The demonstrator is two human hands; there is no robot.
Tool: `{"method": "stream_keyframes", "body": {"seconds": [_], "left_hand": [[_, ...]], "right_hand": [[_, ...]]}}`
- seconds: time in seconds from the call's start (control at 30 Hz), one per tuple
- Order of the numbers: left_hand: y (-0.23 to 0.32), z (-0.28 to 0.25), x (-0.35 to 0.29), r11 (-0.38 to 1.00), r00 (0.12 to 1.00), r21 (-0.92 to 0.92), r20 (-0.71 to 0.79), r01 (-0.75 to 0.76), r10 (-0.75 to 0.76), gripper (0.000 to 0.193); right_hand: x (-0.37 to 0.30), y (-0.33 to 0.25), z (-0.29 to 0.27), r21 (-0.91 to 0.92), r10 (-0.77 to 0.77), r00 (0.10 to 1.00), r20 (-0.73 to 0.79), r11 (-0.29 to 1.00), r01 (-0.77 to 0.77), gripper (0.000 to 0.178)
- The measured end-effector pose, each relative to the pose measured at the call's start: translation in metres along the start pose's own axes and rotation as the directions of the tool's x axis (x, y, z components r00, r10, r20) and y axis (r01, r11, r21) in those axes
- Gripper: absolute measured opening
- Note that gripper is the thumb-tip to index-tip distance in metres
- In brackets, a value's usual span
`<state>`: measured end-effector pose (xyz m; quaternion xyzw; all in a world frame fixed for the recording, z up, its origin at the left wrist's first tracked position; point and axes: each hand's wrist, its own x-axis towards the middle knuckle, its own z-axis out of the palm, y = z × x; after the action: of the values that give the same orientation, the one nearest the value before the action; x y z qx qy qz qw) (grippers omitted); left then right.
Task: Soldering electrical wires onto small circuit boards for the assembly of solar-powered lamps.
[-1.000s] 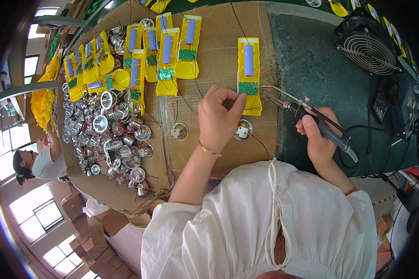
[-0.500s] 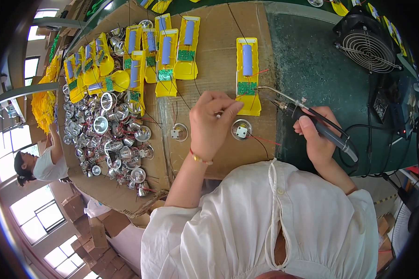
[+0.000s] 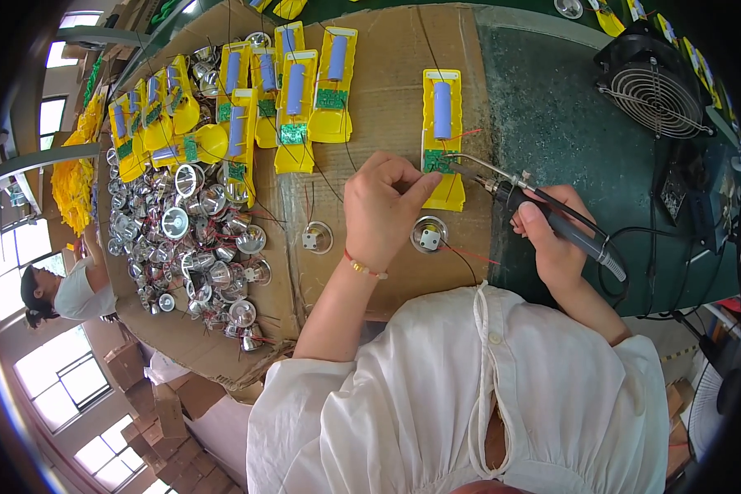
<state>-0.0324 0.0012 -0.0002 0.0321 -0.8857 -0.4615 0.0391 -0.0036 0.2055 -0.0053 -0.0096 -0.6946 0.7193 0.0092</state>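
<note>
Soldering iron (image 3: 552, 218) in right hand (image 3: 552, 247) grip, tip on green board (image 3: 436, 160)

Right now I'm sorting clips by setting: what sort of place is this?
Likely a small electronics assembly workshop: a soldering iron in the right hand, yellow battery-and-board housings, and heaped silver reflector cups.
</note>
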Motion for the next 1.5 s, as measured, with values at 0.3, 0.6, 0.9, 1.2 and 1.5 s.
{"method": "stream_keyframes", "body": {"seconds": [0.3,0.6,0.9,1.2,1.5], "left_hand": [[-0.003,-0.001,0.002,1.000,1.000,0.000,0.013,0.010,-0.010,0.016],[-0.005,-0.001,0.000,0.999,1.000,-0.022,0.017,0.024,-0.023,0.017],[-0.002,-0.002,0.001,1.000,0.999,-0.002,0.020,0.028,-0.028,0.017],[0.005,-0.018,0.000,0.963,0.976,0.268,0.199,0.031,-0.087,0.019],[0.069,0.089,0.182,0.911,0.936,0.319,0.315,-0.261,0.158,0.021]], "right_hand": [[0.003,0.003,0.003,-0.008,0.025,0.999,0.027,1.000,-0.025,0.015],[-0.004,0.000,-0.001,0.059,-0.037,0.999,-0.035,0.998,0.039,0.018],[-0.009,-0.003,-0.026,0.033,-0.119,0.989,-0.086,0.992,0.122,0.018],[-0.013,0.002,-0.067,-0.085,-0.125,0.962,-0.243,0.991,0.107,0.017],[-0.007,0.019,-0.074,-0.021,0.002,0.950,-0.312,1.000,-0.009,0.016]]}}
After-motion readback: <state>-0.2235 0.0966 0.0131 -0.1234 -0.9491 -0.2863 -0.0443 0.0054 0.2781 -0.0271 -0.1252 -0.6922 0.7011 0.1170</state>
